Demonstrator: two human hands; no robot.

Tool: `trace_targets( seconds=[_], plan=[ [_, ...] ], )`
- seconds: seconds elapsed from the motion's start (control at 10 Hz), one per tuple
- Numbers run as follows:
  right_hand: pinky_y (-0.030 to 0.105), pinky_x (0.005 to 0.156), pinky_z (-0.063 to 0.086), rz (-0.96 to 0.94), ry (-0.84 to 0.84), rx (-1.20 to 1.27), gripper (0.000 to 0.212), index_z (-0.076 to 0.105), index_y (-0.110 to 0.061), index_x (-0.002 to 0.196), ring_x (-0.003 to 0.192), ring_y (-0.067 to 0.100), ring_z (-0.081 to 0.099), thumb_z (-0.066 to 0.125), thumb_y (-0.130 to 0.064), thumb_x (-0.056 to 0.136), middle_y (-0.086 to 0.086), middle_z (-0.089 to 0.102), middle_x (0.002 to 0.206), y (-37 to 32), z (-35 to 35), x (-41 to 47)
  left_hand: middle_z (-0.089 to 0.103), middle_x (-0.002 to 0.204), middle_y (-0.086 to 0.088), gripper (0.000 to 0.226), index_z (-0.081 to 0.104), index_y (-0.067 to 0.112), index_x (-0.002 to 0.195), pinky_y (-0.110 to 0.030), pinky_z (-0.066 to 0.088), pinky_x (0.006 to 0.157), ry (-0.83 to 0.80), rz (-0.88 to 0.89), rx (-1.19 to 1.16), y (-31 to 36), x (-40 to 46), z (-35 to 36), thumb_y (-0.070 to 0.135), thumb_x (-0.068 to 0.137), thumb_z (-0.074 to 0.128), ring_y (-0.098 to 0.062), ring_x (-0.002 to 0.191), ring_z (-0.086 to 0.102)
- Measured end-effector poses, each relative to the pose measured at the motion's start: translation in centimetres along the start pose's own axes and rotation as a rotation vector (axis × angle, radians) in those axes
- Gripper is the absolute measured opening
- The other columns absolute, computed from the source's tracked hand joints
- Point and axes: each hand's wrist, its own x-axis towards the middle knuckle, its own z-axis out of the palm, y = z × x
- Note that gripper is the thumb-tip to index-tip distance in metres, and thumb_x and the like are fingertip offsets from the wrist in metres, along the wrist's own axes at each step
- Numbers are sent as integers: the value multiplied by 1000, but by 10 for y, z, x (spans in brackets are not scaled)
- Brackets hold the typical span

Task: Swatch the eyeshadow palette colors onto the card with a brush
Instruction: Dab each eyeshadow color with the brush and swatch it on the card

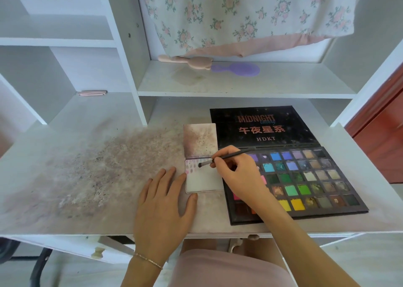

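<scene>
**A:** From the head camera, what are your hands doing?

**B:** My right hand [234,173] pinches the brush [226,156] between thumb and fingers, near the dark tip. The tip touches the card [204,178] on its upper part, beside the row of small swatches. My left hand [164,201] lies flat on the desk [87,177] with fingers spread. The fingertips are at the left edge of the card and the thumb is at its lower corner, so I think it keeps the card from sliding.

**A:** Where is the palette?

**B:** The palette [305,177] lies open just to the right of the card, its lid flat behind it. My right wrist covers some pans on the left side.

**A:** How much is done?

**B:** I judge it is only the beginning. There is one short row of pinkish and pale marks along the top left of the card. The rest of the card is bare. The palette has many pans, blue, green, yellow, brown, and most of them have no swatch yet. I cannot tell which colour is on the brush.

**A:** Anything else there?

**B:** A stained white sheet [200,139] lies behind the card, and two hairbrushes [209,65] are on the shelf.
</scene>
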Motion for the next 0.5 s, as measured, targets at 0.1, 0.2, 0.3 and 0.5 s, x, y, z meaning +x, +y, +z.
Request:
trace_targets(
  seconds=[0.1, 0.2, 0.3, 0.5],
  plan=[
    [4, 66, 45, -10, -11, 4, 24, 52, -35, 78, 78, -8, 61, 54, -13, 88, -17, 63, 75, 2, 1, 1, 60, 125, -6, 54, 64, 17, 116, -45, 33, 102, -5, 1, 0, 0, 0, 1, 49, 83, 36, -27, 120, 53],
    [4, 66, 45, -8, -18, 3, 24, 53, -35, 79, 79, -8, 60, 54, -13, 88, -17, 63, 75, 3, 1, 0, 60, 125, -6, 53, 64, 17, 115, -45, 34, 101, -2, 2, -3, -1, 1, 2, 48, 83, 36, -27, 120, 53],
    [3, 67, 45, -6, -26, -11, 24, 52, -36, 78, 80, -8, 60, 54, -14, 88, -17, 63, 77, 3, 1, 0, 60, 125, -7, 54, 65, 17, 115, -46, 35, 101, -2, 3, 2, -1, 0, 2, 49, 83, 36, -27, 120, 53],
    [13, 70, 51, 6, -34, -57, 24, 51, -37, 76, 82, 7, 63, 54, -16, 87, -7, 66, 83, 4, 1, 0, 60, 125, -7, 55, 64, 17, 116, -44, 31, 102, -7, 2, 9, 0, 1, 1, 49, 83, 35, -27, 120, 53]
  ],
)
